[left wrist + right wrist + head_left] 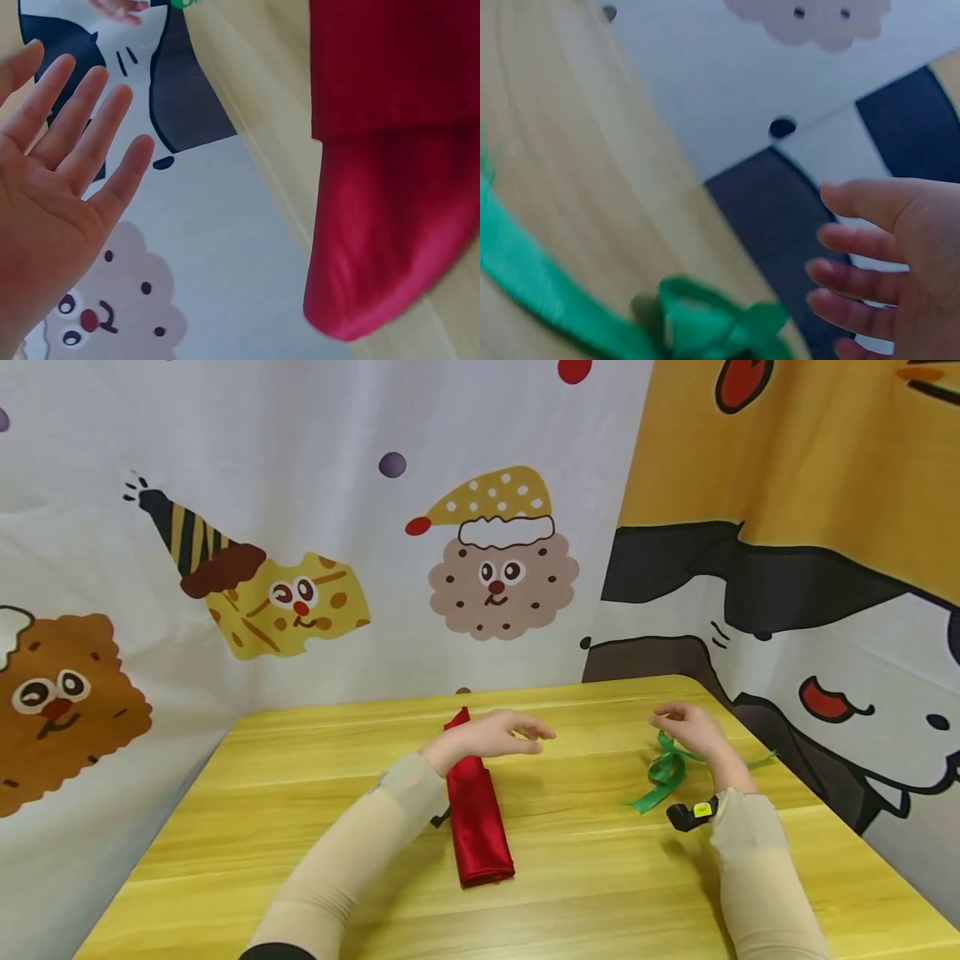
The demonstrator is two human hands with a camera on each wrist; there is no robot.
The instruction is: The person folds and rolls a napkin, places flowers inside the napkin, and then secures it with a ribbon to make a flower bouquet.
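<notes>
A folded strip of shiny red cloth (482, 827) lies lengthwise on the table, its far end coming to a point. My left hand (498, 734) hovers across it, holding nothing; the left wrist view shows the palm (49, 199) with fingers spread, beside the cloth (397, 195). On the right lies a green ribbon (663, 770) tied in a bow with loose tails. Just above and behind the bow is my right hand (693, 729), its fingers loosely bent around nothing. In the right wrist view a gap separates the fingers from the ribbon (562, 296).
The yellow wood-grain table (585, 893) reaches back to a printed cloth backdrop (390, 635) with cartoon figures. A second patterned curtain (847, 602) stands along the right side. A black wrist camera (688, 815) sits by the right wrist.
</notes>
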